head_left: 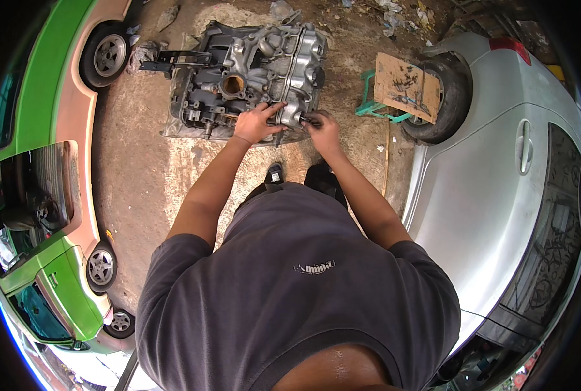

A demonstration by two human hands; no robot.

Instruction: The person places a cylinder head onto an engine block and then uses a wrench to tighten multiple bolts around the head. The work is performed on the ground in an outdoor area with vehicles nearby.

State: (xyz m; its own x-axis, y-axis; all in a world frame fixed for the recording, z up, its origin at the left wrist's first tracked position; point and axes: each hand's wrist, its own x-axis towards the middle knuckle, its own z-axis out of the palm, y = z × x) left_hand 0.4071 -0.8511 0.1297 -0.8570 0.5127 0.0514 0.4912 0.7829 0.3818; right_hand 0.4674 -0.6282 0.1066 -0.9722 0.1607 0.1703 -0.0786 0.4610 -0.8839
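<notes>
A grey metal car engine [274,49] rests on the ground in front of me, with a round brownish opening facing up near its middle. My left hand [254,125] lies on the near edge of the engine, its fingers stretched out over the end of a silver cover [290,112]. Just right of it, my right hand [323,132] is closed at the near right corner. Its fingers pinch a small dark part [312,120] against the cover's end. What kind of part this is, I cannot make out.
A green stool [367,98] stands to the right, bearing a brown board [401,85] with small tools and parts on it. Beyond it is a silver car [479,169]. A green and peach vehicle [75,124] lines the left side. Litter [395,16] lies at the back.
</notes>
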